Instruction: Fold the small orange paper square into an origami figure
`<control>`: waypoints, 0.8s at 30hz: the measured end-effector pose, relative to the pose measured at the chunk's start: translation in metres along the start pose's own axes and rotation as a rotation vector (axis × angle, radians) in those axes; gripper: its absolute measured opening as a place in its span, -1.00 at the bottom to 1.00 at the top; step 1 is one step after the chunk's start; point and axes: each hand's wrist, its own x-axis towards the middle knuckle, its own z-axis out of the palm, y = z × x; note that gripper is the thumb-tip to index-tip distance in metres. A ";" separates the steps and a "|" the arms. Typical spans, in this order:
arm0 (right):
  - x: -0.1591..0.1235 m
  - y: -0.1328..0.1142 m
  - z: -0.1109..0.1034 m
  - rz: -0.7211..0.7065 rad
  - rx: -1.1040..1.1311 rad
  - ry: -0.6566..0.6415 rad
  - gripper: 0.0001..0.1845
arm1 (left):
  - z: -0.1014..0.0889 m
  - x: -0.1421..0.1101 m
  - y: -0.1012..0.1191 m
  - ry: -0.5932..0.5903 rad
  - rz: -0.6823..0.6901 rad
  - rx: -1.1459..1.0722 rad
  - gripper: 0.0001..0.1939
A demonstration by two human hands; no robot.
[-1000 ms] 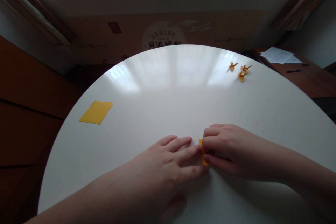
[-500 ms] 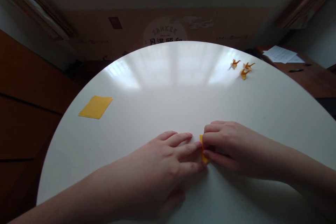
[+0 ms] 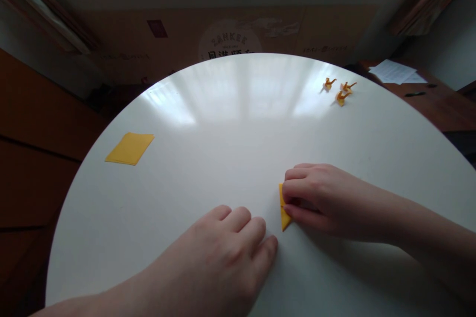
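Note:
On the round white table [image 3: 238,124], my right hand [image 3: 320,198] pinches a small folded piece of yellow paper [image 3: 283,210] with curled fingers and holds it down on the tabletop. Most of the paper is hidden under those fingers; only a narrow pointed edge shows. My left hand [image 3: 230,247] rests on the table just left of and below the paper, its fingers curled under and apart from the paper. Nothing shows in the left hand.
A stack of flat yellow paper sheets [image 3: 129,148] lies at the table's left edge. Three small folded yellow paper figures [image 3: 337,90] stand at the far right. A brown cardboard box [image 3: 230,39] is behind the table, a wooden desk with white papers [image 3: 394,72] at the right.
My left hand has drawn back from the folded paper towards me and curled its fingers. My right hand has kept its hold on the paper, which now shows a longer pointed edge.

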 end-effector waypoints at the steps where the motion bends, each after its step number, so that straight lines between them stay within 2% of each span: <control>1: 0.000 0.000 0.000 0.001 -0.001 0.001 -0.74 | 0.001 0.000 0.002 -0.022 0.021 0.005 -0.74; 5: -0.001 -0.001 0.001 0.005 0.001 -0.005 -0.74 | 0.001 -0.001 0.010 -0.088 0.015 0.039 -0.54; 11: -0.001 0.000 0.001 0.002 -0.010 -0.007 -0.75 | 0.003 -0.001 0.016 -0.145 0.014 0.061 -0.53; 18: -0.001 0.000 0.001 0.005 -0.011 -0.009 -0.76 | 0.005 0.005 0.013 -0.225 -0.063 0.070 -0.34; 24: -0.001 0.001 0.001 0.002 -0.017 -0.013 -0.80 | 0.007 0.009 0.014 -0.188 -0.119 -0.062 -0.39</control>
